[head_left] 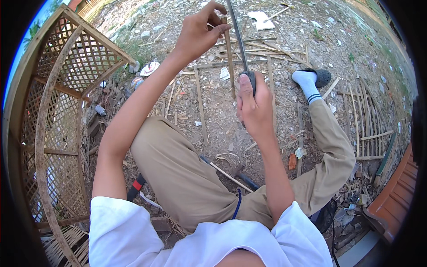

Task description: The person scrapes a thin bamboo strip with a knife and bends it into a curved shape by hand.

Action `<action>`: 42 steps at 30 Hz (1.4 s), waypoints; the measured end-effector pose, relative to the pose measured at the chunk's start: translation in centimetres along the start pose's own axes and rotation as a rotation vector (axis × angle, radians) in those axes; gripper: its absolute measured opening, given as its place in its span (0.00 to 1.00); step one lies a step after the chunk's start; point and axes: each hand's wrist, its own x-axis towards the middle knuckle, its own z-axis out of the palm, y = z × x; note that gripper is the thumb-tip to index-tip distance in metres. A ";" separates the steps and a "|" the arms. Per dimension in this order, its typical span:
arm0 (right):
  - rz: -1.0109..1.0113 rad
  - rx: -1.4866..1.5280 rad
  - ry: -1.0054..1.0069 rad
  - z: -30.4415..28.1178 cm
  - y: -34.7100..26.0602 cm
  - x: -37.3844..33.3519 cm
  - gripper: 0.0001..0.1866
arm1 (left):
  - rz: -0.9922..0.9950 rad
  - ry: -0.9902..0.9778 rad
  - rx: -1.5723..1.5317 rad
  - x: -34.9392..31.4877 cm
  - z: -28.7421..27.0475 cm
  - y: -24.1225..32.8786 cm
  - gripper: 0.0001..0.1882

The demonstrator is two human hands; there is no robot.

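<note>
My left hand (198, 31) pinches the upper end of a thin bamboo strip (230, 66) that stands nearly upright over the ground. My right hand (253, 104) is closed around the dark handle of a long metal blade (238, 35), which rises alongside the strip toward the top of the view. The blade's edge lies close against the strip; whether it is cutting in I cannot tell. I sit on the ground with my legs in tan trousers (187, 173) folded under my arms.
A bamboo lattice frame (58, 111) stands at the left. Loose bamboo strips and shavings (267, 58) litter the dirt ahead. A hammer (242, 175) and a red-handled tool (135, 187) lie by my legs. Woven slats (369, 120) lie at the right.
</note>
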 end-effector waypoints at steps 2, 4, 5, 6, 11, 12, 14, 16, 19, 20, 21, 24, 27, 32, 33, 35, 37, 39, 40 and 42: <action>0.060 0.015 0.010 0.4 0.6 0.3 0.24 | -0.036 -0.007 -0.029 0.1 -0.2 0.8 0.12; 0.075 0.004 0.023 0.7 1.6 0.1 0.23 | -0.002 -0.020 -0.043 0.1 -0.1 0.3 0.13; 0.093 -0.012 0.035 0.8 2.2 -0.1 0.23 | -0.003 -0.022 -0.039 0.2 -0.3 0.1 0.13; 0.094 -0.008 0.034 0.9 2.5 -0.2 0.23 | 0.070 -0.024 0.020 0.3 -0.5 -0.2 0.13; 0.139 -0.142 0.001 1.7 5.9 -1.5 0.21 | 0.343 0.094 -0.001 0.5 0.3 1.2 0.10; 0.145 -0.140 0.005 1.7 6.5 -1.8 0.21 | 0.295 0.099 -0.006 0.6 0.2 1.7 0.12; 0.108 -0.211 -0.011 2.4 6.7 -2.2 0.20 | 0.255 0.120 -0.042 0.8 0.0 1.8 0.13; 0.131 -0.229 -0.029 2.7 6.2 -2.6 0.20 | 0.114 0.068 -0.225 1.0 0.4 1.1 0.15; 0.154 -0.232 -0.031 3.2 6.0 -2.9 0.20 | -0.093 -0.002 -0.537 0.7 1.0 0.1 0.22; 0.150 -0.211 -0.014 3.2 5.9 -2.8 0.20 | -0.082 -0.073 -0.733 0.8 0.8 -0.3 0.24; 0.151 -0.211 -0.015 3.2 5.9 -2.7 0.20 | -0.069 -0.145 -0.928 0.8 0.7 -0.6 0.26; 0.147 -0.206 -0.023 2.9 6.1 -2.6 0.20 | -0.071 -0.149 -0.927 1.0 1.1 -0.3 0.29; 0.182 -0.172 -0.040 2.6 5.5 -2.6 0.20 | -0.073 -0.172 -0.928 1.0 1.8 -0.4 0.30; 0.119 -0.226 0.012 2.9 5.5 -2.5 0.19 | -0.114 -0.253 -0.904 1.1 1.9 -0.2 0.30; 0.125 -0.224 0.015 2.8 5.8 -2.5 0.19 | -0.124 -0.260 -0.886 1.0 1.7 -0.3 0.30; 0.176 -0.251 -0.005 2.5 6.0 -2.2 0.19 | -0.120 -0.240 -0.889 1.1 1.7 -0.1 0.30; 0.178 -0.237 -0.003 2.2 4.9 -2.2 0.19 | -0.183 -0.230 -0.891 1.0 1.6 0.0 0.30; 0.189 -0.220 -0.006 2.6 5.2 -2.5 0.19 | -0.208 -0.219 -0.877 0.6 1.5 0.2 0.30; 0.163 -0.254 0.008 2.9 5.8 -2.3 0.19 | -0.186 -0.225 -0.861 0.8 1.5 0.3 0.30; 0.136 -0.288 0.027 2.5 6.6 -2.4 0.19 | -0.172 -0.252 -0.810 1.2 1.7 0.4 0.30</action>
